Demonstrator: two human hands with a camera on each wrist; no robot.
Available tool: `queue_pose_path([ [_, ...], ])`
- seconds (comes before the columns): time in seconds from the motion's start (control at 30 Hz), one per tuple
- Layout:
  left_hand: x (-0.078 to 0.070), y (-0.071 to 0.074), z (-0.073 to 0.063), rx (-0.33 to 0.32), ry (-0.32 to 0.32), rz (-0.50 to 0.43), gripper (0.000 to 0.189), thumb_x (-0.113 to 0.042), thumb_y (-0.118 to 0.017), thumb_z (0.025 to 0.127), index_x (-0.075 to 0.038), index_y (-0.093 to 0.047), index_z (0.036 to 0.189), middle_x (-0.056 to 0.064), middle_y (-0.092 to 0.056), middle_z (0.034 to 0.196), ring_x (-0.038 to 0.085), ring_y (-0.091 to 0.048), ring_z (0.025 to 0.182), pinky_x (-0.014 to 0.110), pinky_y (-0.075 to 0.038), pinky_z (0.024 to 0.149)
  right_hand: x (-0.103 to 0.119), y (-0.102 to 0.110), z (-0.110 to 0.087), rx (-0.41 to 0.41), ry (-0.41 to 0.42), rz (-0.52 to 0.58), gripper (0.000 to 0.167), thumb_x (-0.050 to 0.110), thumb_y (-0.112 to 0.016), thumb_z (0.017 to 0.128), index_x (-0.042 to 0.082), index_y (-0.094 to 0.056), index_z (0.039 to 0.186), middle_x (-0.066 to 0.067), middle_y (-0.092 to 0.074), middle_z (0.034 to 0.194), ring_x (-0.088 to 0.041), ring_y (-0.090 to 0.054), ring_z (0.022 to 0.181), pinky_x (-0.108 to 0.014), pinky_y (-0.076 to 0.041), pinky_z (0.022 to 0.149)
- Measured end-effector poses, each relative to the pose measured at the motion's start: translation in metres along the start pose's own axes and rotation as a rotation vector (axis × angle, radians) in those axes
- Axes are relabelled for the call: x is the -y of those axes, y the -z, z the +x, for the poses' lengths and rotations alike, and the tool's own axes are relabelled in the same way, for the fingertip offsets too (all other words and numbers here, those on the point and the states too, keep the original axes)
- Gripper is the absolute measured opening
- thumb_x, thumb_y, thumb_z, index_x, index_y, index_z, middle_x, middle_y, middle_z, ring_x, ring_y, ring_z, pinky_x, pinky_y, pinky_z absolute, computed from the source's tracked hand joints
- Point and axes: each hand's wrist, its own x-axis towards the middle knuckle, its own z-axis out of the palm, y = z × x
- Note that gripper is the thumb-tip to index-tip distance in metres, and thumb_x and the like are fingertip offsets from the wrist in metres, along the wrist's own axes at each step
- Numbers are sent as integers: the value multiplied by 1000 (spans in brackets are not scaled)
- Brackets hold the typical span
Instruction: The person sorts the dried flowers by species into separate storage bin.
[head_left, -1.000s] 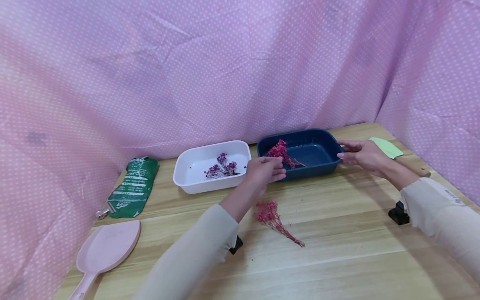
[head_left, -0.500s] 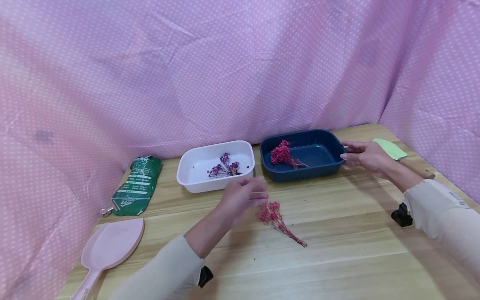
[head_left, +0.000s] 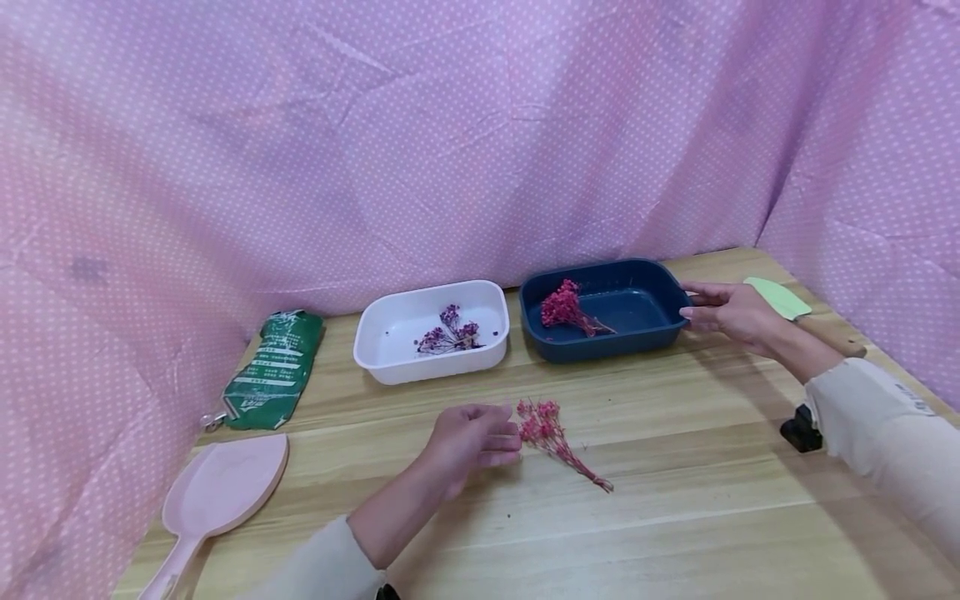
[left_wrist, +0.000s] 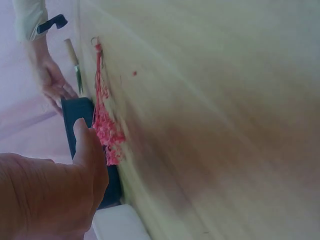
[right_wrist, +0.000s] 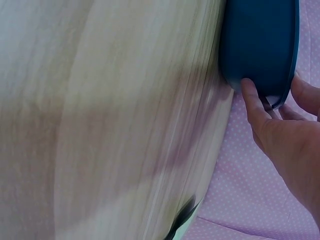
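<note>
My left hand (head_left: 468, 446) is low over the wooden table, fingers loosely bent, with nothing in it. Its fingertips are right beside the flower heads of a loose bunch of pink dried flowers (head_left: 551, 437), whose tied stems point toward the near right. My right hand (head_left: 738, 317) holds the right end of a dark blue tray (head_left: 615, 346), thumb and fingers spread on the end wall. In the right wrist view the fingers (right_wrist: 254, 102) lie against that tray. Another pink bunch (head_left: 562, 307) lies inside the tray's left part.
A white tray (head_left: 397, 371) with purple dried flowers (head_left: 450, 335) stands left of the blue one. At the left are a green pouch (head_left: 273, 371) and a pink dustpan-shaped scoop (head_left: 225, 487). A light green-bladed tool (head_left: 776, 296) lies at the right. Pink dotted cloth (head_left: 450, 150) hangs behind.
My left hand has moved from the blue tray's front left, toward me and to the left, down beside the loose pink bunch. The right hand has stayed at the tray's end.
</note>
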Motion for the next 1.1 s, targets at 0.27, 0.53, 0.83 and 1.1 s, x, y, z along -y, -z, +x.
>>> queue_pose_path([
  [0.27, 13, -7, -4, 92, 37, 36, 40, -18, -59, 96, 11, -54, 123, 25, -65, 104, 28, -69, 84, 37, -60, 76, 0, 2, 1, 10, -4, 49, 73, 10, -67, 91, -7, -24, 148, 16, -66, 101, -4, -66, 92, -30, -56, 85],
  [0.53, 15, -23, 5, 98, 85, 233, 38, -31, -68, 90, 5, -66, 100, 18, -68, 84, 18, -67, 62, 33, -61, 63, -2, 3, 2, 20, -7, 89, 76, 8, -67, 90, -8, -22, 148, 15, -67, 102, -5, -66, 92, -30, -56, 85],
  [0.83, 12, -42, 26, -79, -100, 931, 59, -65, -62, 81, -11, -61, 59, 2, -51, 50, 18, -49, 47, 26, -36, 41, -2, 4, 4, 11, -2, 51, 73, 8, -66, 90, -8, -24, 148, 16, -66, 103, -5, -66, 91, -29, -57, 84],
  [1.1, 11, -60, 39, -137, -283, 1394, 46, -53, -67, 83, -16, -56, 58, 0, -52, 58, 17, -50, 58, 27, -40, 49, -3, 3, 7, -18, 5, -16, 68, 7, -64, 92, -7, -27, 147, 1, -58, 110, -4, -65, 90, -31, -57, 85],
])
